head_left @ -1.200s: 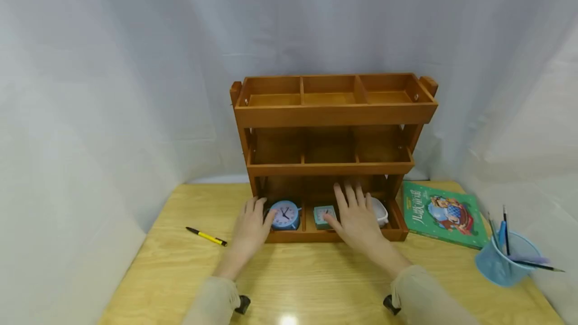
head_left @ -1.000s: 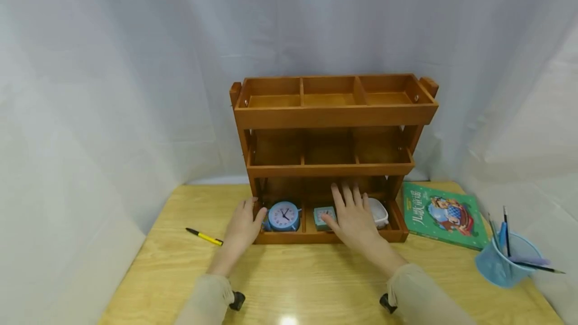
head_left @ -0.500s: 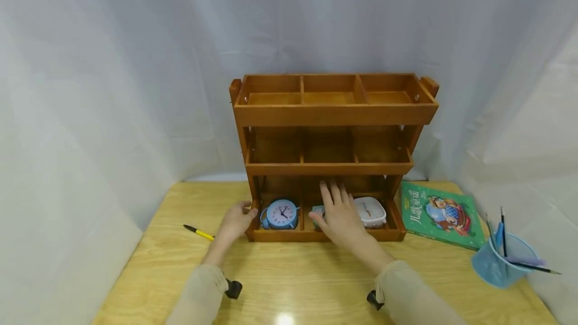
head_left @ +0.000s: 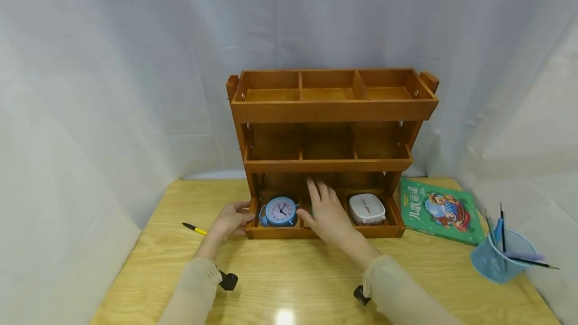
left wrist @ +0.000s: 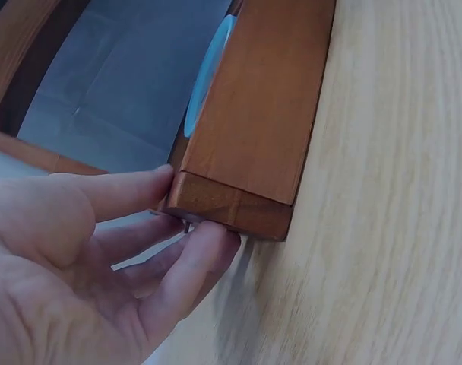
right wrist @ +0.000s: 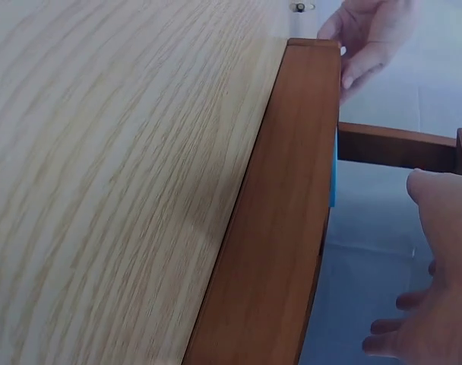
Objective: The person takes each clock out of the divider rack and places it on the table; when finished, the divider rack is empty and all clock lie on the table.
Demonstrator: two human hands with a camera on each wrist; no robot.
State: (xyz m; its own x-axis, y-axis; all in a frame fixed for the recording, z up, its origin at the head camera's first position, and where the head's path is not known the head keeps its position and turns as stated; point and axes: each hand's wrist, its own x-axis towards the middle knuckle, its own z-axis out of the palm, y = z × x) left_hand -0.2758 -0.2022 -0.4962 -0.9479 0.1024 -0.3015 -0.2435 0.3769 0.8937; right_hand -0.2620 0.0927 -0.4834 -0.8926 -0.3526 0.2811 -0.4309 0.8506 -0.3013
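Observation:
A brown wooden three-tier shelf (head_left: 334, 111) stands at the back of the table. My left hand (head_left: 230, 218) grips the left end of its bottom tier. In the left wrist view the thumb (left wrist: 132, 190) lies at the upper corner and the other fingers curl against the end face. Over the bottom tier's middle compartment hovers my right hand (head_left: 328, 213), fingers spread and holding nothing. It hides the small green clock there. A round blue alarm clock (head_left: 281, 212) sits in the left compartment, a white alarm clock (head_left: 367, 208) in the right one.
A yellow and black pen (head_left: 194, 228) lies on the table left of the shelf. To the right are a green picture book (head_left: 440, 210) and a light blue cup (head_left: 496, 262) with pens and brushes. A pale curtain (head_left: 334, 14) hangs behind.
My left hand has moved left from beside the blue clock onto the shelf's left end. My right hand has shifted left, uncovering the white clock and covering the green one.

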